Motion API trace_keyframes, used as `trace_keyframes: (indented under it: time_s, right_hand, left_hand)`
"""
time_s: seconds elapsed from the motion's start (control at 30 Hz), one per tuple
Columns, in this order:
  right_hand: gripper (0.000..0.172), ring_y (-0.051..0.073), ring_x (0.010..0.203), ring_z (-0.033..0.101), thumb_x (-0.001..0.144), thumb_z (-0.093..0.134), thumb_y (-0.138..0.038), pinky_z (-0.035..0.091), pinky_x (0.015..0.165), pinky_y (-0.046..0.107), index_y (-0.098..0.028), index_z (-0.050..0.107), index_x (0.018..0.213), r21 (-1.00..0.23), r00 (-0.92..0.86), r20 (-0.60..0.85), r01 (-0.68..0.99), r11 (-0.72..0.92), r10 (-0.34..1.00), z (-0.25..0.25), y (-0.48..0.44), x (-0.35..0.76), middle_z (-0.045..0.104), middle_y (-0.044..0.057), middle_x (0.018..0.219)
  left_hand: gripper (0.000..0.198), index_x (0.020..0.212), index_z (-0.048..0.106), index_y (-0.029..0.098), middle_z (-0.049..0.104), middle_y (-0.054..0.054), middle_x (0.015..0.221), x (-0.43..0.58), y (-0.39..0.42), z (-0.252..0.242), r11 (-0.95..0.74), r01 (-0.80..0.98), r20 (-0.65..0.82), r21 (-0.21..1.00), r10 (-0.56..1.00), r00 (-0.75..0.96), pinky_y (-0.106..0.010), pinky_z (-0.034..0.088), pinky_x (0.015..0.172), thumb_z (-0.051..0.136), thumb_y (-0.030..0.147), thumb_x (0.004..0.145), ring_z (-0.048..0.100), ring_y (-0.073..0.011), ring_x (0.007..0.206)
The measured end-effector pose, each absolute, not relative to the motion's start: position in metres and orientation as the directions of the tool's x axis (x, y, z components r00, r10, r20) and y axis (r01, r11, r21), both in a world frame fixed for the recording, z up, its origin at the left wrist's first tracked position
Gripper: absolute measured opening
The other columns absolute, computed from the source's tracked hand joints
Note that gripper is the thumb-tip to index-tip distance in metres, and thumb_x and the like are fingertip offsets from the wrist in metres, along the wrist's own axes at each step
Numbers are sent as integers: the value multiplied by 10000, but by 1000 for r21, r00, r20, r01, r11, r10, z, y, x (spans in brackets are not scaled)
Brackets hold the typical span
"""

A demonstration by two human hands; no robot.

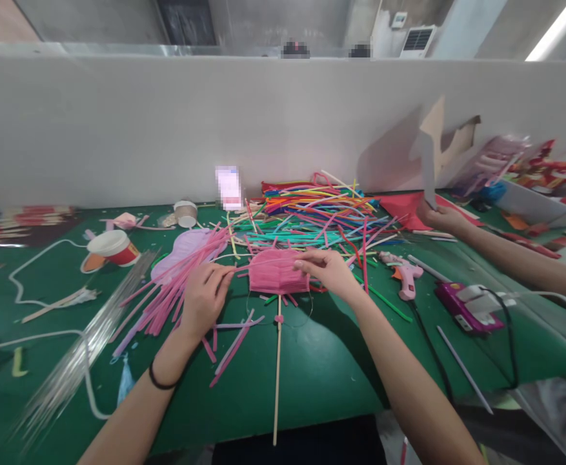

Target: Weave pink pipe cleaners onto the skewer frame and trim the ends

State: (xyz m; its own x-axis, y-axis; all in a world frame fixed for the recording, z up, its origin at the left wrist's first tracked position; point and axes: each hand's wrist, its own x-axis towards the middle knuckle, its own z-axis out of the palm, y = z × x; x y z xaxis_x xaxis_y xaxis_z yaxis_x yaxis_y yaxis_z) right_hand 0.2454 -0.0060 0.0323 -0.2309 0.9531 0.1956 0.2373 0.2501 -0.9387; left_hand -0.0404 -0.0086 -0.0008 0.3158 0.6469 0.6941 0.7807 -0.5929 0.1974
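Observation:
A pink panel (279, 278) of fuzzy pipe cleaners laid side by side sits on a thin wire ring, fixed to a wooden stick (277, 381) that points toward me. My left hand (205, 297), a black band on its wrist, pinches a thin pink pipe cleaner (242, 267) left of the panel. My right hand (332, 276) has thumb and index finger closed at the panel's upper right, where the same strand appears to reach. Its exact end is hidden by the fingertips. Loose pink pipe cleaners (166, 307) lie beside my left hand.
Behind the panel is a heap of coloured pipe cleaners (306, 210). A pink glue gun (408, 278) and a purple power strip (469, 309) with cables lie to the right. At left are a paper cup (113, 247) and metal wires (89, 342). Another person's hand (437, 218) holds cardboard (432, 152).

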Motion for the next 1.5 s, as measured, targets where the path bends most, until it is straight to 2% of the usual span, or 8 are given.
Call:
trace_keyframes:
  time_s: [0.13,0.27,0.37,0.63,0.83,1.03,1.23,1.5]
  right_hand:
    - [255,172,750,673,838,641,-404,493,690,263,-192,751,927,-838,-268,219,442,322,938,42,-7,268,750,37,862]
    - [192,202,830,689,885,603,-344,476,773,298,-250,763,934,-489,-252,190,814,314,949,54,-19,289,761,29,918]
    - [182,220,842,689,892,601,-320,470,789,322,-250,755,958,-314,-245,159,906,284,957,57,-30,287,762,42,905]
    - [235,178,883,683,907,592,-323,478,788,264,-196,700,1074,-542,-449,284,654,528,847,33,-40,231,749,60,972]
    - [181,162,857,671,919,565,-202,458,781,258,-215,716,1017,-563,-529,330,555,613,782,25,-38,230,746,37,929]
    - [171,171,887,652,903,609,-293,445,811,278,-210,715,1008,-582,-498,333,559,590,801,16,-37,228,742,41,945]
    - [122,194,879,610,881,628,-257,408,861,335,-220,743,893,-503,-398,333,692,518,855,18,-29,251,729,41,878]
    - [155,249,959,535,878,621,-269,340,878,421,-312,765,915,-289,-324,145,890,353,935,31,-43,285,699,42,926]
  left_hand:
    - [163,1018,633,179,653,-73,919,-41,-8,0,-591,785,712,186,632,307,-379,449,843,507,250,944,592,-223,898]
    - [153,1016,644,191,660,-61,915,-37,-10,0,-623,750,678,222,652,341,-375,448,849,528,250,936,594,-216,909]
    - [141,1011,651,199,660,-52,915,-29,-14,-1,-679,687,652,258,647,395,-374,451,870,545,241,928,594,-205,918]
    - [91,938,651,203,672,-43,935,-12,-24,-6,-753,580,600,311,628,495,-369,450,912,565,221,917,593,-186,950]
    - [89,942,656,207,675,-40,930,-11,-25,-5,-761,554,594,338,629,501,-380,449,915,573,225,913,593,-185,938]
    - [113,923,670,204,686,-52,924,-10,-25,-4,-724,560,593,403,672,444,-376,468,900,565,244,916,602,-194,950]
    - [103,891,674,196,685,-53,907,-8,-24,-4,-717,561,592,414,680,432,-374,473,896,582,242,905,604,-193,945]
    - [160,834,741,252,671,-38,809,-14,-20,-9,-712,594,541,374,688,484,-400,460,871,612,333,883,568,-215,943]
